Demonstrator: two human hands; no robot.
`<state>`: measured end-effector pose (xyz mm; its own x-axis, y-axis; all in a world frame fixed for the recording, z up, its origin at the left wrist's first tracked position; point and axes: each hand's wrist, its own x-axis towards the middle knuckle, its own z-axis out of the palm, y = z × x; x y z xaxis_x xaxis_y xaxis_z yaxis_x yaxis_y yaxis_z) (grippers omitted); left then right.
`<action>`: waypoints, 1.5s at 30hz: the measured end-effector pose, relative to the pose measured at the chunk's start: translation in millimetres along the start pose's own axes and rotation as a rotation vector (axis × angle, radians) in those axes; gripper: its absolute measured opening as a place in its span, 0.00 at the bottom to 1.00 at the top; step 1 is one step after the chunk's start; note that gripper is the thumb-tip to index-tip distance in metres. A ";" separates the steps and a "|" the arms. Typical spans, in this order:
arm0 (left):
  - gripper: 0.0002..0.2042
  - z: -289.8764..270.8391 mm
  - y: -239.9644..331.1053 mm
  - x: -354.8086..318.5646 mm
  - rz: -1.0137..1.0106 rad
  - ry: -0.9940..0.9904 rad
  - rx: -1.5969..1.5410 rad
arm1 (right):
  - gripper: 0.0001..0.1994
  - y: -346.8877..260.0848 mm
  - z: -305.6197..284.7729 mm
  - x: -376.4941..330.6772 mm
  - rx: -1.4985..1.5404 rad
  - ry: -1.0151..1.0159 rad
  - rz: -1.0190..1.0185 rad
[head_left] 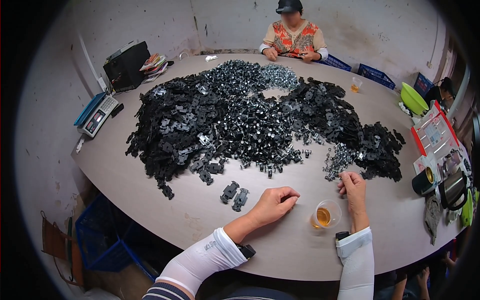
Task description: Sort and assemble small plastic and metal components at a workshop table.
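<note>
My left hand (274,202) rests on the table with its fingers curled in; whether they pinch a small part I cannot tell. Two black plastic parts (235,195) lie just left of it. My right hand (352,189) reaches to the edge of a small heap of shiny metal clips (337,160), fingertips together at the clips. A clear plastic cup of amber liquid (326,215) stands between my hands. A large pile of black plastic parts (225,120) covers the middle of the table.
Another person (294,37) works at the far side. A weighing scale (97,114) and black box (126,65) sit far left. Mugs (442,186), a green bowl (413,98) and red-edged sheets (434,132) crowd the right. Blue crates (105,235) stand under the table.
</note>
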<state>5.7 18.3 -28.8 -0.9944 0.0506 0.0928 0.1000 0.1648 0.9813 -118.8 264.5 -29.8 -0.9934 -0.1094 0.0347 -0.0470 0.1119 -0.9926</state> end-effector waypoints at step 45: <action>0.10 -1.9 5.4 -0.4 -0.022 -0.016 -0.002 | 0.11 2.4 -2.2 1.0 0.026 0.002 0.016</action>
<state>6.6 17.2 -23.2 -0.9957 0.0625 0.0691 0.0785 0.1643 0.9833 -120.2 266.8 -32.0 -0.9942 -0.1059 0.0190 -0.0284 0.0879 -0.9957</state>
